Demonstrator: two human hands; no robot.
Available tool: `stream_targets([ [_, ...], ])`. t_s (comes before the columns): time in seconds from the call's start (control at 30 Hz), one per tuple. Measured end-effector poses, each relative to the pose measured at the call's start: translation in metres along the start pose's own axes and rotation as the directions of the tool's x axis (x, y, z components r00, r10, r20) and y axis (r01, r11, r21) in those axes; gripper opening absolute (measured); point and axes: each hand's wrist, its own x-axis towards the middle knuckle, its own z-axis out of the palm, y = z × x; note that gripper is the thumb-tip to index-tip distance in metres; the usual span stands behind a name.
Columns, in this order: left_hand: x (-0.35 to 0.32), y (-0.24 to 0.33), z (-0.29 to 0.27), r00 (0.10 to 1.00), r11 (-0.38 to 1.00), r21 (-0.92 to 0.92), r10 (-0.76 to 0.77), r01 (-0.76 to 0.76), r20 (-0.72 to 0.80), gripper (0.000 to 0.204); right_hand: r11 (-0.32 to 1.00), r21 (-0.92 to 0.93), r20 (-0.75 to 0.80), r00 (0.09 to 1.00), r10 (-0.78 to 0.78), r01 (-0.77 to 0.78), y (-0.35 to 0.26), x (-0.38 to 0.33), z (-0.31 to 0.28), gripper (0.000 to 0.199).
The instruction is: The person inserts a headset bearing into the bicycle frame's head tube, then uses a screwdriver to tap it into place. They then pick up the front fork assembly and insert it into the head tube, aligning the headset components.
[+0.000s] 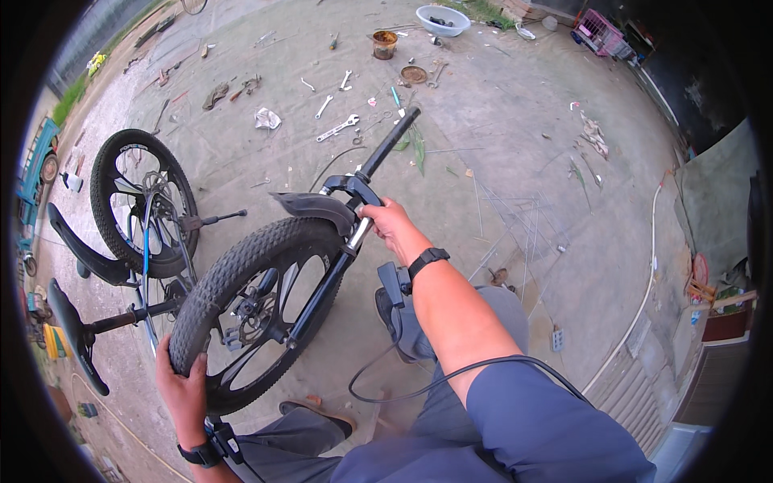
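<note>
A bicycle front wheel [233,270] with a knobbly black tyre and dark spokes stands tilted before me, set in a black suspension fork [318,302]. My left hand [183,386] is closed round the tyre at its near left side. Higher up, my right hand [390,221] grips the upper fork leg just below the crown. From the crown a bare black steerer tube [390,146] points up and to the right. A dark mudguard [316,207] arches over the tyre beside my right hand. A disc brake rotor [256,315] shows at the hub.
Left of the wheel lies the rest of the bicycle, with its rear wheel [103,181] and black saddle [71,338]. Spanners [338,129], a rusty can [385,50], a white basin [443,11] and loose spokes [527,229] lie beyond. A cable [451,377] runs along my right arm.
</note>
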Motion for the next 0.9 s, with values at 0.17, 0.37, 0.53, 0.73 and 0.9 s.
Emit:
stream_targets([
  [0.17,0.001,-0.004,0.002,0.999,0.999,0.030,-0.028,0.028,-0.020,0.059,0.987,0.056,-0.081,0.985,0.153,-0.149,0.031,0.027,-0.007,0.033],
  [0.37,0.002,-0.008,0.003,0.998,0.998,0.033,-0.057,0.058,-0.034,0.060,0.967,0.055,-0.062,0.966,0.252,-0.249,0.074,0.044,-0.018,0.008],
  [0.53,0.003,-0.008,0.001,0.994,0.994,0.036,-0.104,0.104,-0.025,0.060,0.946,0.108,-0.110,0.942,0.316,-0.305,0.107,0.055,-0.019,0.016],
  [0.73,0.003,-0.006,0.000,0.992,0.990,0.056,-0.126,0.127,-0.025,0.062,0.941,0.064,-0.141,0.930,0.339,-0.333,0.131,0.062,-0.018,0.013],
  [0.9,0.004,-0.004,-0.003,0.991,0.988,0.088,-0.131,0.130,0.007,0.064,0.948,0.061,-0.187,0.929,0.319,-0.313,0.134,0.056,-0.014,0.015],
])
